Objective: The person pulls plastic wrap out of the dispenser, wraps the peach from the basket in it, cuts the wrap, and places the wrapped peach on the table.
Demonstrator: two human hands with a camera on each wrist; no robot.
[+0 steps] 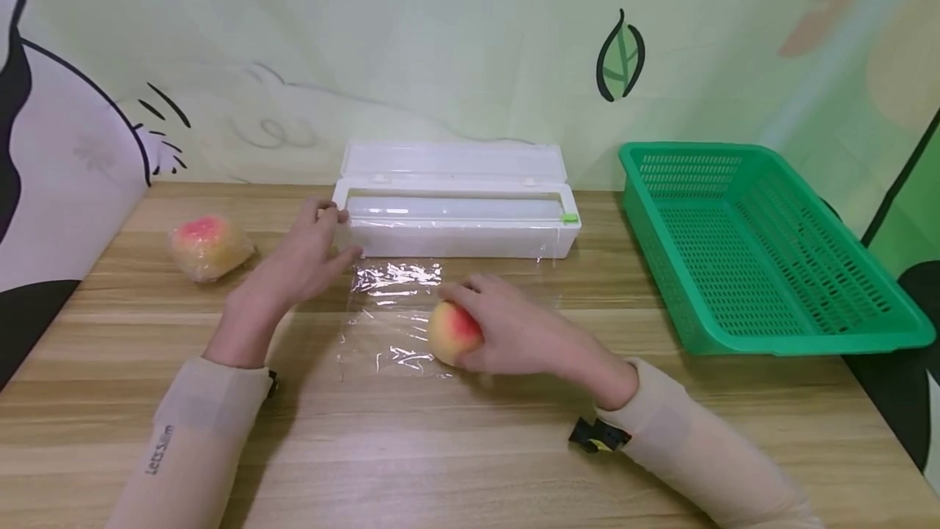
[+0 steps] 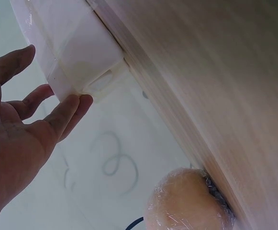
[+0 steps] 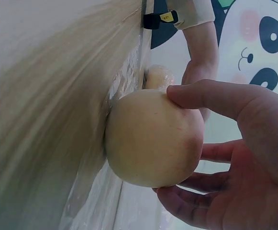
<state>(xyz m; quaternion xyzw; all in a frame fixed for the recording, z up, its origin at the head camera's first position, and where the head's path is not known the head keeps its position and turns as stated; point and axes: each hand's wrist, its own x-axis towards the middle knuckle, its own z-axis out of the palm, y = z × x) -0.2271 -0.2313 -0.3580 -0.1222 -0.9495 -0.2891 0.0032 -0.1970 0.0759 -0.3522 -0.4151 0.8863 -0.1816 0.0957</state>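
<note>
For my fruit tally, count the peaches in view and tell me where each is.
2. One wrapped peach sits at the left of the table; one bare peach is in the right grip, over the plastic film.

Left grip extends forward, fingers loosely spread; right grip curls with thumb opposite fingers.

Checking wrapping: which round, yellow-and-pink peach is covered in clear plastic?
The far left peach; the peach held by the right hand is unwrapped.
</note>
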